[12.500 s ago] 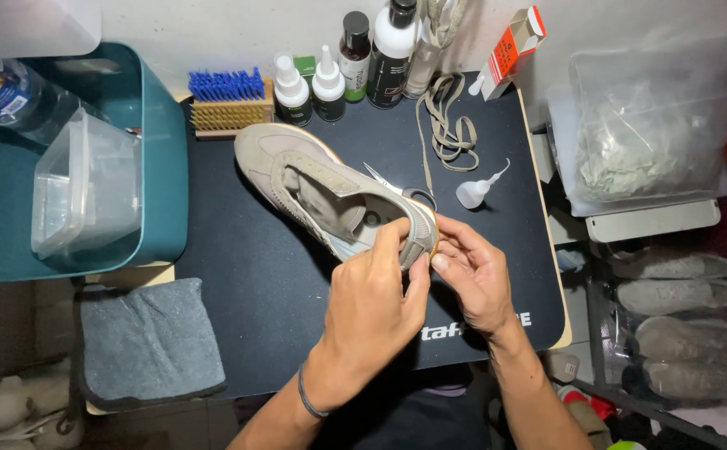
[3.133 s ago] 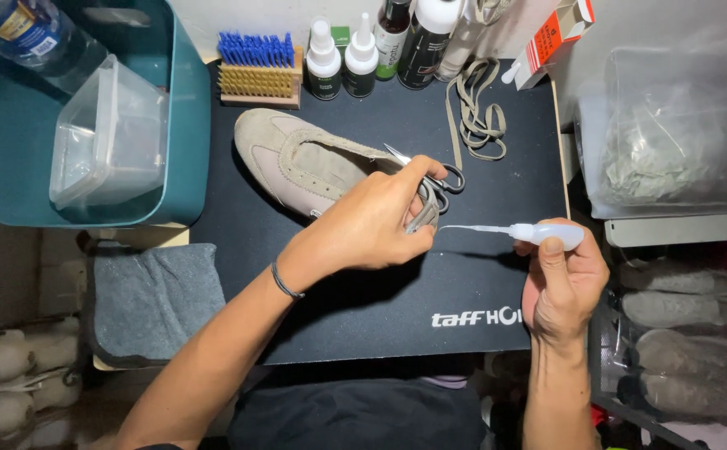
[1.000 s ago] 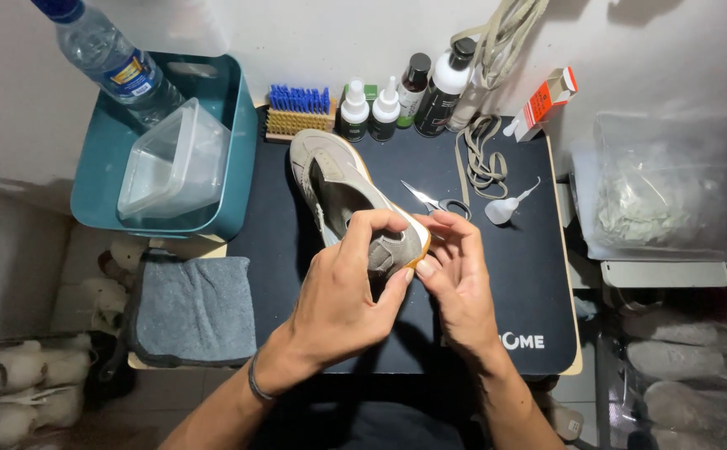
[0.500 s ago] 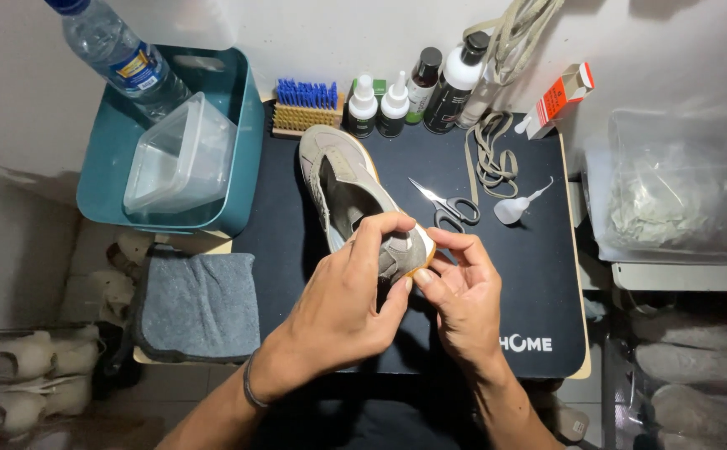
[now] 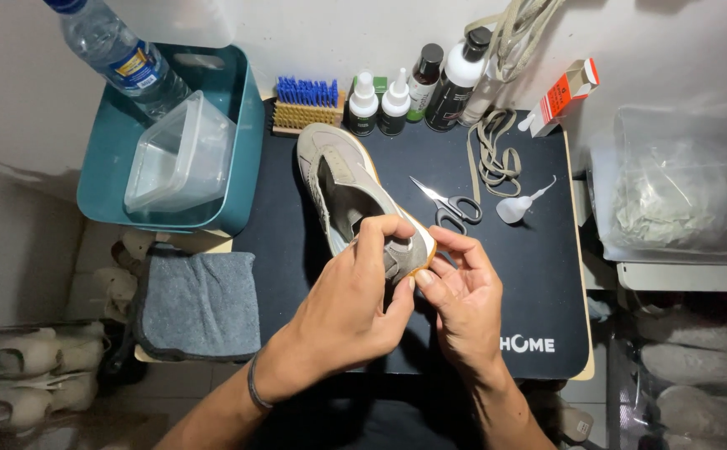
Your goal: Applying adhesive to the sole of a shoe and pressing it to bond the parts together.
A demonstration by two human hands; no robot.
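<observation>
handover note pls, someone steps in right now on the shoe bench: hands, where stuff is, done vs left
Left hand: gripping the heel end of the beige sneaker, fingers curled over the heel.
Right hand: fingertips pressing the same heel from the other side; holds no tool.
Sneaker lies on the black mat, toe pointing toward the brush and bottles.
Scissors and small squeeze applicator lie on the mat, right of the shoe, untouched.
Laces are out of the shoe, piled near the back of the mat.
Done: laces removed. Left: heel work in hand; whether anything has been applied there cannot be told.

head view, looking down, close over mat [image 5: 297, 250]
</observation>
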